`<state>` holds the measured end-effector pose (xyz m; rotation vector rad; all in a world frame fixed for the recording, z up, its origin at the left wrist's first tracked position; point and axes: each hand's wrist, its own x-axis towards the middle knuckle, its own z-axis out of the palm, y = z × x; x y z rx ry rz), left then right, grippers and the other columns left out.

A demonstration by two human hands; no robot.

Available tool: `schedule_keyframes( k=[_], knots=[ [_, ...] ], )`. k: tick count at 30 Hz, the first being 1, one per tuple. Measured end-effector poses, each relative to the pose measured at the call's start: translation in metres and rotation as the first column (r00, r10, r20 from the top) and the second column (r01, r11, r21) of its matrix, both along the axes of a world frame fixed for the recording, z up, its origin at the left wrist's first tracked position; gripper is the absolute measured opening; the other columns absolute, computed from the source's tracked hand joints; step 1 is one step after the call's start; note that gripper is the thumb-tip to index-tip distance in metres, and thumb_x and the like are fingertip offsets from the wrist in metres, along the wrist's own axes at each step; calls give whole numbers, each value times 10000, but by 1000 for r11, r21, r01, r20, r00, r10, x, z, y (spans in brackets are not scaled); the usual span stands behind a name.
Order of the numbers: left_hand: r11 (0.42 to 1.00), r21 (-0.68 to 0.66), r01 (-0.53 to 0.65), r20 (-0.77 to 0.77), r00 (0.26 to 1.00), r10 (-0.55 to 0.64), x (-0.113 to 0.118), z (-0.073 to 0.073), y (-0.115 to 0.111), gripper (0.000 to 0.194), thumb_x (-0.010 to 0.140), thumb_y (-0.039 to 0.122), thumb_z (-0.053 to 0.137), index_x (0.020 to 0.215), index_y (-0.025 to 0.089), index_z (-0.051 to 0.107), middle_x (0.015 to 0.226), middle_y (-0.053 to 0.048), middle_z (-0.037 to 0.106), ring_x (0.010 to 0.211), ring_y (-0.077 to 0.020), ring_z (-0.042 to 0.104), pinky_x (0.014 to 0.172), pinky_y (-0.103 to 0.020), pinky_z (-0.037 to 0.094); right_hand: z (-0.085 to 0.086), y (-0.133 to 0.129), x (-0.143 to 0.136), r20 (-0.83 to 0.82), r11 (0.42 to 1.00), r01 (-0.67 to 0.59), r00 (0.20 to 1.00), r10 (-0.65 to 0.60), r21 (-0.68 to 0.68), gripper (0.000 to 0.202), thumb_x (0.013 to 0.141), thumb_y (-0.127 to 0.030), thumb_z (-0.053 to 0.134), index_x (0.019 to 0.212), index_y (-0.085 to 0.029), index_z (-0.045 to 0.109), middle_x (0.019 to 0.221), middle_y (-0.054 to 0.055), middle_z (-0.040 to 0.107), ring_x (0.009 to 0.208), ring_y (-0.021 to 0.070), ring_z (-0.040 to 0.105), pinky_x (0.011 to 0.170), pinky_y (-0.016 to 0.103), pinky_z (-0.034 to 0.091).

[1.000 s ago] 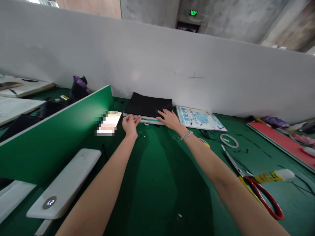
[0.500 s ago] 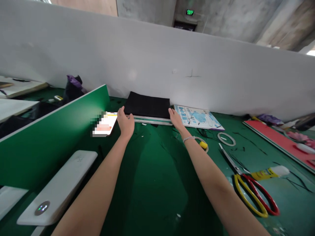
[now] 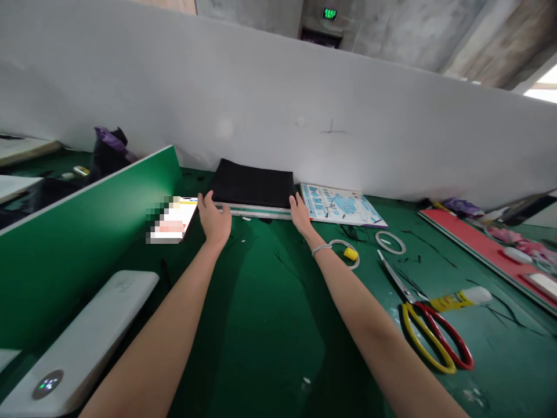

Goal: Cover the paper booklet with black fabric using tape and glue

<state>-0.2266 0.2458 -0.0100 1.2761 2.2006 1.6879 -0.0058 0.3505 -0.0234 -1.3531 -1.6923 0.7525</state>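
A matte black sheet (image 3: 256, 184), perhaps cloth, lies on a thin stack of books or boards (image 3: 261, 212) against the white partition. My left hand (image 3: 215, 223) is at the stack's left front corner, thumb and fingers spread apart. At the opposite front corner, my right hand (image 3: 300, 215) rests with its fingers stretched along the side edge. The fingertips of both hands seem to touch the edges, though their far sides are partly hidden. Right of the stack lies a booklet (image 3: 342, 204) with a blue and white cover.
Scissors (image 3: 424, 325), a glue tube (image 3: 456, 299), a tape ring (image 3: 390, 242) and a red board (image 3: 483, 249) lie on the right. On the left are a white power bank (image 3: 82, 342), a lit phone (image 3: 176, 220) and a green divider (image 3: 96, 249). Black scraps litter the green tabletop (image 3: 261, 331).
The view has turned slightly right, so everything sits a little further left in it. My hands stay at the same two corners of the stack.
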Motion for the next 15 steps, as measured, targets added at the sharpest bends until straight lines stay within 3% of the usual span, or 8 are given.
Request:
schedule_keyframes(
  k=[4, 7, 11, 15],
  knots=[
    [1000, -24, 1, -36, 999, -2, -2, -4, 2, 567, 799, 184, 599, 1344, 177, 441, 1554, -158, 231, 1406, -361, 288, 1129, -513, 322, 0, -3, 0, -7, 1000, -1, 1000, 1, 18, 837, 896, -658, 202, 1462, -59, 348, 1499, 154, 369, 1391, 272, 347, 1157, 425, 228],
    [1000, -7, 3, -54, 999, -4, -4, -5, 4, 595, 787, 174, 608, 1353, 167, 422, 1547, -169, 243, 1414, -348, 277, 1143, -499, 304, 13, -6, 4, 0, 999, -3, 1000, 3, 44, 833, 894, -675, 195, 1419, -72, 429, 1461, 158, 430, 1371, 284, 380, 1143, 445, 260],
    [1000, 31, 1, -59, 998, 1, -4, -3, 3, 675, 772, 138, 609, 1394, 136, 348, 1534, -200, 251, 1441, -320, 215, 1160, -478, 274, 59, -21, 18, 10, 988, -9, 1000, 7, 154, 756, 917, -644, 214, 1359, -109, 513, 1413, 149, 499, 1354, 283, 406, 1135, 453, 274],
    [999, 54, 1, -135, 991, 6, 3, 13, -4, 684, 778, 136, 603, 1402, 82, 328, 1527, -237, 229, 1451, -330, 164, 1173, -495, 211, 117, -64, 35, 21, 931, -23, 1000, 17, 364, 706, 956, -602, 167, 1341, -132, 527, 1372, 124, 544, 1348, 250, 416, 1121, 405, 301]
  ],
)
